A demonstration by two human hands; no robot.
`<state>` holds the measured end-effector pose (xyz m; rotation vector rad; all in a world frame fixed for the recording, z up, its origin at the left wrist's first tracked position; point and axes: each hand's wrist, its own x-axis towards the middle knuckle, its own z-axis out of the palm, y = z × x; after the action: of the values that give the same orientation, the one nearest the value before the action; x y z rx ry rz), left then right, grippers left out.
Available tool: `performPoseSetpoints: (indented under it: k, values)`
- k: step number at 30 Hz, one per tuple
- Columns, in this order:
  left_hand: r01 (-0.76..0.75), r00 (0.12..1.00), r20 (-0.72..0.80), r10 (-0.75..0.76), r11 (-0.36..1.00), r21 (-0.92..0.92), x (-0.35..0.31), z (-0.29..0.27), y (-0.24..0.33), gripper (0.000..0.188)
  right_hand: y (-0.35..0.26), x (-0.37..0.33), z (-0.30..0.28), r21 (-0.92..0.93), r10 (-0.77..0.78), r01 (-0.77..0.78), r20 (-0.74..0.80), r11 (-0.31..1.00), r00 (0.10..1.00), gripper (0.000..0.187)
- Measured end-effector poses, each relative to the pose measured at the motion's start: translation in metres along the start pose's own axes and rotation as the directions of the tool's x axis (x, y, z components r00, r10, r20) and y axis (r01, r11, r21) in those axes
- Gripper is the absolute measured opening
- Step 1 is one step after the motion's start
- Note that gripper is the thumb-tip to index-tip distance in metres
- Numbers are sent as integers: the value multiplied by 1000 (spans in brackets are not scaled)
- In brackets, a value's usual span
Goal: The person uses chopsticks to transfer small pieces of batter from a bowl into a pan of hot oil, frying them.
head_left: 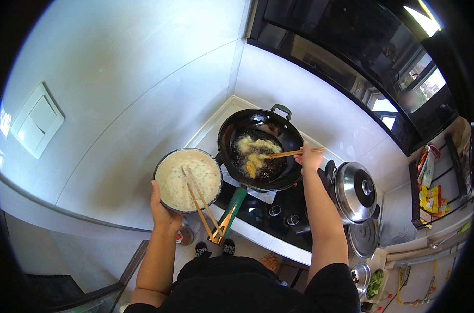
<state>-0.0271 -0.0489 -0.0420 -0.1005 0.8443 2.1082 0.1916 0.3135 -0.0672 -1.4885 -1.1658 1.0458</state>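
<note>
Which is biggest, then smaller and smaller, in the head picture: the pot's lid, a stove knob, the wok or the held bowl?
1. Wok
2. Held bowl
3. Pot's lid
4. Stove knob

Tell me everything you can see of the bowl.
The bowl is round and dark-rimmed, opening upward, its material unclear. It holds a pale, flecked mixture; two wooden-looking chopsticks lean from this over the near rim. The left hand supports it at its near left side, left of the wok; whether they touch is unclear.
</note>
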Motion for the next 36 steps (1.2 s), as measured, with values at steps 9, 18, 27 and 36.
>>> performPoseSetpoints:
  k: [9, 18, 27, 36]
  values:
    - [-17, 1000, -3, 17, 1000, -4, 2, -5, 2, 63, -11, -10, -4, -201, -423, 430, 79, 880, 903, 34]
    - [-18, 997, -78, 18, 1000, -1, 2, -3, 1, 63, 12, -13, 68, -7, -554, 625, 456, 781, 697, 21]
    - [-50, 992, -116, 48, 999, -8, 8, -14, 2, 64, 21, -3, 91, -163, -580, 600, 155, 783, 800, 33]
    - [-69, 992, -103, 66, 997, -24, 8, -10, 5, 63, 2, 9, 72, 194, -200, 218, -110, 956, 974, 31]
